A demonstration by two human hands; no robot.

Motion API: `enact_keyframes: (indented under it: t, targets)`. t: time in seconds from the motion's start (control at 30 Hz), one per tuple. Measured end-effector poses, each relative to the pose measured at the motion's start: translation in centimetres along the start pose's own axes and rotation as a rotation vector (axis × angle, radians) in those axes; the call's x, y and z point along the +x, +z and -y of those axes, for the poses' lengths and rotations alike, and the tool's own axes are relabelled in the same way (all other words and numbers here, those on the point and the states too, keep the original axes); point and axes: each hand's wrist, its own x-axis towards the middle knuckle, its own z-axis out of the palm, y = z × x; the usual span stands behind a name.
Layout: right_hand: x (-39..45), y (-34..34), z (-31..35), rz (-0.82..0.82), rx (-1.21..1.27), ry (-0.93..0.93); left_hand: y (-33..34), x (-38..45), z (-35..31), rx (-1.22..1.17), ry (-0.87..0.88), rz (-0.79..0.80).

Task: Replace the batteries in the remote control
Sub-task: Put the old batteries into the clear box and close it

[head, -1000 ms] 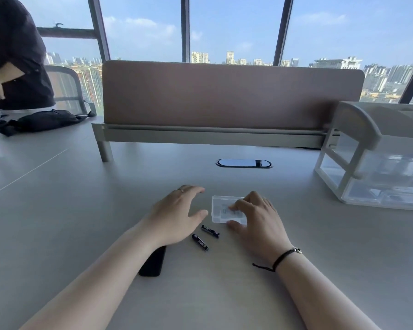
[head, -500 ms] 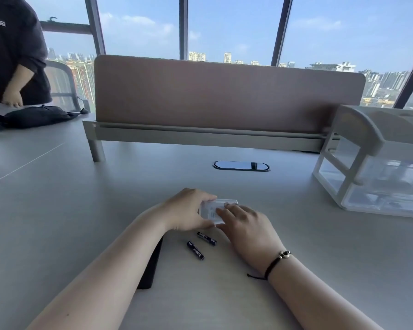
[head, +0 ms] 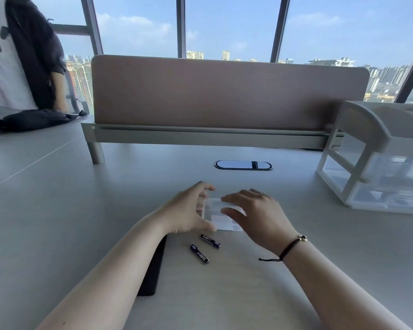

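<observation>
A small clear plastic battery case (head: 218,214) is lifted between both hands above the grey desk (head: 57,210). My left hand (head: 188,209) grips its left side and my right hand (head: 255,215) grips its right side and top; motion blur hides whether the lid is open. Two dark AAA batteries (head: 210,241) (head: 199,253) lie loose on the desk just in front of the hands. The black remote control (head: 153,272) lies lengthwise under my left forearm, mostly hidden.
A pink divider screen (head: 224,91) runs across the back of the desk, with an oval cable port (head: 243,165) before it. A clear drawer unit (head: 377,163) stands at right. At far left a person (head: 22,55) stands behind a black bag (head: 31,119).
My left hand came over to the case and both hands raised it off the desk. The person at the left has shifted position.
</observation>
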Motion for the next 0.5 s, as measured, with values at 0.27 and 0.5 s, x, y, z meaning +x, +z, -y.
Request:
enact_keyframes:
  t: [0.27, 0.5]
  targets:
    - [4.5, 2.1, -0.5, -0.111, 0.705, 0.662, 0.1, 0.2, 0.8, -0.063, -0.013, -0.05]
    - [5.8, 4.2, -1.2, -0.091, 0.815, 0.936, 0.0, 0.2, 0.9, -0.064, -0.007, -0.027]
